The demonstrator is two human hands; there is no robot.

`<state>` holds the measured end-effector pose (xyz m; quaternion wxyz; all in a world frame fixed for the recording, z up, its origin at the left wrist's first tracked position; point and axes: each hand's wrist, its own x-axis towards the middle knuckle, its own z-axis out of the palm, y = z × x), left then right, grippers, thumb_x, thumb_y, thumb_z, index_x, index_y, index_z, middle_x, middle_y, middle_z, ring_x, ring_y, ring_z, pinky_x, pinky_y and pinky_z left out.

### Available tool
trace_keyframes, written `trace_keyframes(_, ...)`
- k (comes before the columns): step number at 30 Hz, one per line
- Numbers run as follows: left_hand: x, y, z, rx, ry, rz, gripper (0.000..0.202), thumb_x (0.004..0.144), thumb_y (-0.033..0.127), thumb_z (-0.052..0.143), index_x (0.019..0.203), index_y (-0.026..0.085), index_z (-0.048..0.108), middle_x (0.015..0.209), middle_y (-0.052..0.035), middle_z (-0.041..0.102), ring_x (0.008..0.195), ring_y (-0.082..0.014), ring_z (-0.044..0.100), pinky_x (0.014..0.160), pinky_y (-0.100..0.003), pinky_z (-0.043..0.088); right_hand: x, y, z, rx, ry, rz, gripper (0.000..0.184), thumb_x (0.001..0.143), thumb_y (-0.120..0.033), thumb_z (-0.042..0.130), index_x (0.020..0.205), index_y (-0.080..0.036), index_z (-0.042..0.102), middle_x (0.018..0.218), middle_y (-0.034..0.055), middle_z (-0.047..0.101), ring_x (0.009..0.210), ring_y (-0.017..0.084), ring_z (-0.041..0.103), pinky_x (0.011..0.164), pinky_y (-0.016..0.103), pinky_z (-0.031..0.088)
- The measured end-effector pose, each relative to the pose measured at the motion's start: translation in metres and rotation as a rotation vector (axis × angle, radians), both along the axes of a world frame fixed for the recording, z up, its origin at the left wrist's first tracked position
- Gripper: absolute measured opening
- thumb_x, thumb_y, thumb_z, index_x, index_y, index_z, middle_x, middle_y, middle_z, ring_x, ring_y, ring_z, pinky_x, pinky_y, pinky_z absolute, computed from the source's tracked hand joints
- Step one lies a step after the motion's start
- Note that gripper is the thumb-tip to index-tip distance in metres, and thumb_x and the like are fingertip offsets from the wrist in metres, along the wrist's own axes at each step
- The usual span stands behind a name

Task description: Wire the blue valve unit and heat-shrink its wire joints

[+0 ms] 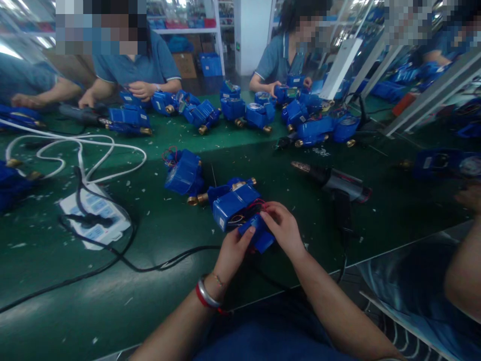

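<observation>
Both hands pinched a small blue cover—left hand steadying, right hand fingers at its red wires (still tethered)—against the blue water meter on the tabletop.

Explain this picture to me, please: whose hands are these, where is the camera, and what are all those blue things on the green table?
There is no machine here. The camera sits on a person's head and looks forward and down, so the two bare arms coming up from the bottom are that person's own. The left hand, with bangles on its wrist, and the right hand together hold a small blue cover piece with thin red wires, right against a blue meter-like unit with brass fittings lying on the green table. A second blue unit lies just behind. To the right rests a dark pistol-shaped power tool; to the left a white power strip with black and white cables. Across the table, other people in blue shirts handle many more of the same blue units.
</observation>
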<state>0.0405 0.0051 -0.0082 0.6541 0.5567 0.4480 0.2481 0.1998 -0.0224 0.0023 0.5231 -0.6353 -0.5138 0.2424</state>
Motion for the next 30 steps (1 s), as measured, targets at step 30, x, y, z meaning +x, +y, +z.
trace_keyframes(30, -0.005, 0.003, -0.006, 0.293, 0.271, -0.165, 0.032, 0.077, 0.05, 0.058, 0.08, 0.018, 0.063, 0.064, -0.0037, 0.064, 0.061, -0.0198, 0.058, 0.056, -0.026, 0.038, 0.005, 0.006, -0.019, 0.021, 0.559, -0.031, 0.027, 0.083, -0.041, 0.056, 0.097, -0.02, 0.063, 0.107, 0.0069, 0.063, 0.099, 0.022, 0.059, 0.09, 0.038, 0.046)
